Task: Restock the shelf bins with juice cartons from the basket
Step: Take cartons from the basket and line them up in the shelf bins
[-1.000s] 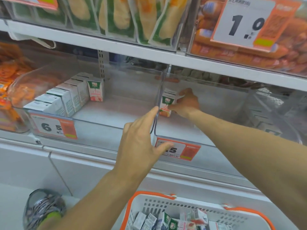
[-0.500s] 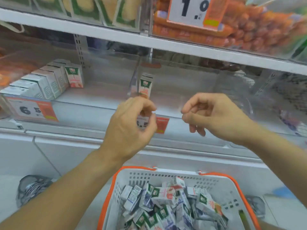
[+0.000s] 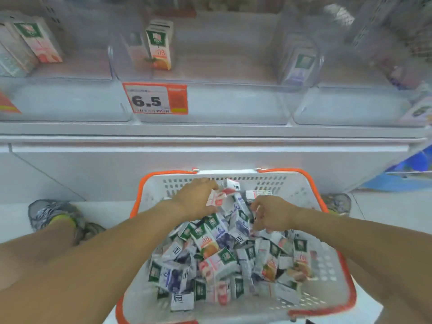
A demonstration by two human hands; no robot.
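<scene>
Juice cartons [image 3: 224, 256], small, white with green tops (several blurred), heaped in the basket [image 3: 268, 181], lower centre. Left hand [image 3: 194, 199] fingers curl onto a pink-printed carton [image 3: 216, 199]; right hand [image 3: 273, 216] fingers curl among cartons, grip unclear.

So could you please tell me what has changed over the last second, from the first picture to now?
The right hand let go of the orange juice carton in the middle bin and came down into the basket. The left hand left the bin's front edge and dropped onto the cartons there, touching a pink carton. The orange juice carton stays upright; the price tag is unchanged.
</scene>
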